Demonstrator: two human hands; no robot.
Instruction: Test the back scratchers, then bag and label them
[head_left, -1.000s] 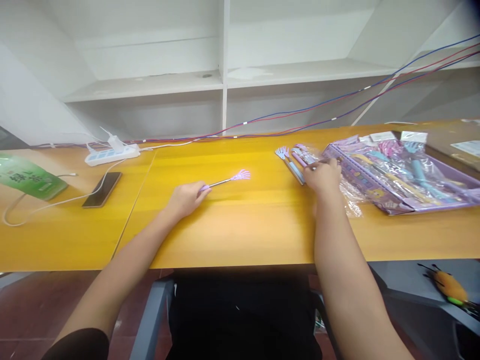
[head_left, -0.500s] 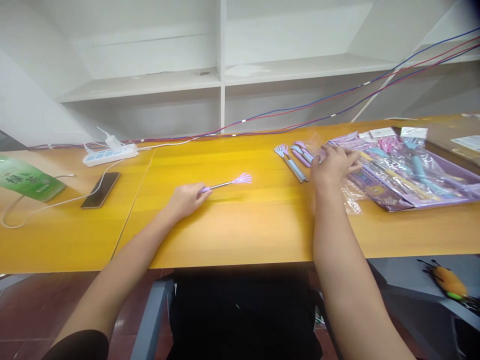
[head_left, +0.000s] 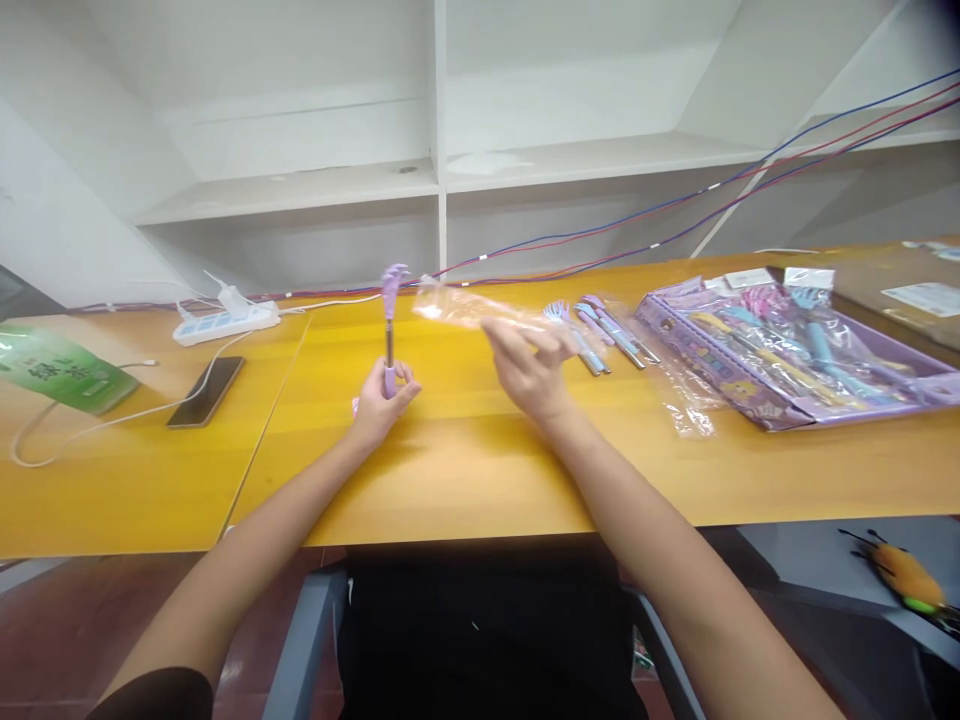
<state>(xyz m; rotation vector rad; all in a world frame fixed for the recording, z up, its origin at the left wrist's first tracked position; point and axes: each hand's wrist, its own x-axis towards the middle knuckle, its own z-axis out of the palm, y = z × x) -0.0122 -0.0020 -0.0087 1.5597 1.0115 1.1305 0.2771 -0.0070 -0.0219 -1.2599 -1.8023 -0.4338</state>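
Observation:
My left hand point(head_left: 382, 402) is closed around the handle of a purple back scratcher point(head_left: 390, 300), held upright with its claw end at the top. Between the fingers of my right hand point(head_left: 529, 370) is a clear plastic bag point(head_left: 469, 305), stretched out to the left toward the scratcher but apart from it. Several blue and purple back scratchers point(head_left: 592, 340) lie on the table beyond my right hand. More of them, wrapped in plastic, fill a purple display box point(head_left: 720, 375) at the right. Another clear bag point(head_left: 690, 405) lies beside that box.
At the left are a green pouch point(head_left: 67, 370), a dark phone point(head_left: 206, 392) and a white power strip point(head_left: 225, 322) with cables. A cardboard box point(head_left: 892, 295) sits at the far right. Red and blue wires point(head_left: 600, 222) run along the back, below white shelves.
My right hand has moved left from beside the display box, bringing a clear plastic bag with it. My left hand has turned the purple back scratcher from lying sideways to upright.

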